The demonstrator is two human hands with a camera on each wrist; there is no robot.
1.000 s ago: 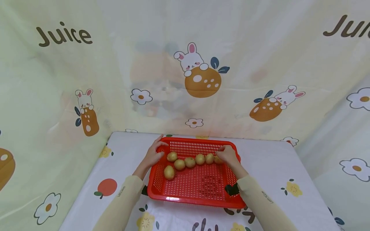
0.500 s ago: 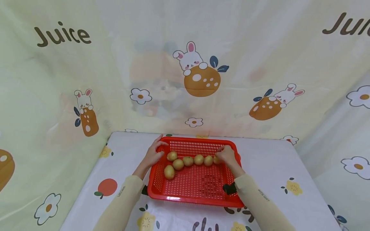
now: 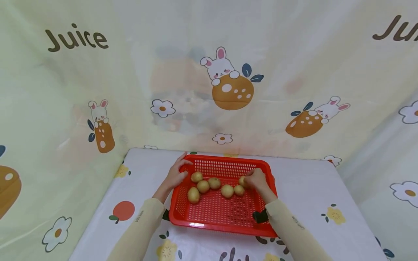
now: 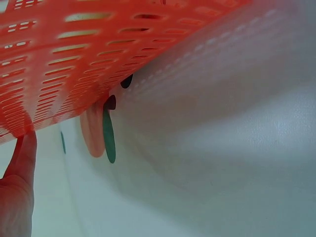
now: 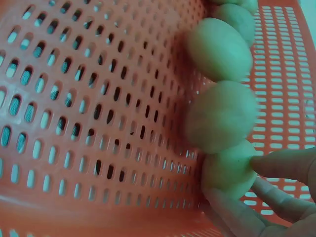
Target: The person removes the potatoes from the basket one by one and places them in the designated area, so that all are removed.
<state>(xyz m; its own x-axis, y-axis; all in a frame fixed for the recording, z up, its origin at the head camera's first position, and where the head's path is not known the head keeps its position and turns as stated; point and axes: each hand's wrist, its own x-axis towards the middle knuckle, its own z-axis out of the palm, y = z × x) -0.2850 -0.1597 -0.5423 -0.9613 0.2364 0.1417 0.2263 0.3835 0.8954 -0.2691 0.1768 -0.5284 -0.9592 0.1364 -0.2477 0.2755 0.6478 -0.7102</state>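
A red plastic basket (image 3: 222,217) with slotted walls and floor stands on the table, several potatoes lying in it. My left hand (image 3: 175,177) grips its left rim near the far corner. One finger (image 4: 22,165) shows against the outer wall in the left wrist view. Inside the far right part of the basket, my right hand (image 3: 258,178) pinches a potato (image 5: 229,170) between thumb and fingers. Just left of that hand lie two potatoes, a rounder one (image 3: 227,191) and a smaller one (image 3: 239,190). Further left are several more, including the leftmost potato (image 3: 193,195).
A white tablecloth (image 3: 303,195) with fruit and flower prints covers the table. Behind it hangs a printed cloth backdrop (image 3: 183,145), with more cloth at both sides. A black strap (image 3: 260,216) at the right wrist overlaps the basket's right side.
Two potatoes left of the right hand have shifted toward the near side, leaving a gap in the row. The right hand stays at its potato; the left hand keeps its grip on the rim.
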